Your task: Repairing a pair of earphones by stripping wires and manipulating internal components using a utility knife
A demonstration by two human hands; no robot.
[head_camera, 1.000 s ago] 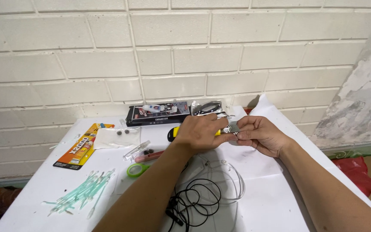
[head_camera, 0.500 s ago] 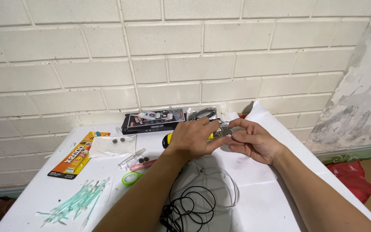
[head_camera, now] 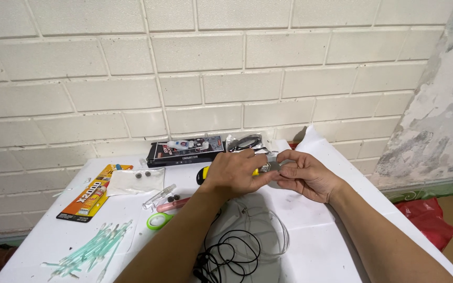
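Here: white bench (head_camera: pixel 336 246). Black box (head_camera: pixel 184 151) beyond left hand (head_camera: pixel 234 173), contents unclear. Black cable (head_camera: pixel 232 251) coiled below. Yellow-handled tool (head_camera: pixel 204 174) under left hand, lying crosswise. Both hands, right hand (head_camera: pixel 305 173) included, pinch a small metal piece (head_camera: pixel 273 166) between them.

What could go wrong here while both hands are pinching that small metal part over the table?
The small metal part sits only between the fingertips of the left hand and right hand; a slip could drop it among the black cable loops. The left forearm hangs just above the green-ringed tool and pink stick, so a sweep could knock them toward the swabs.
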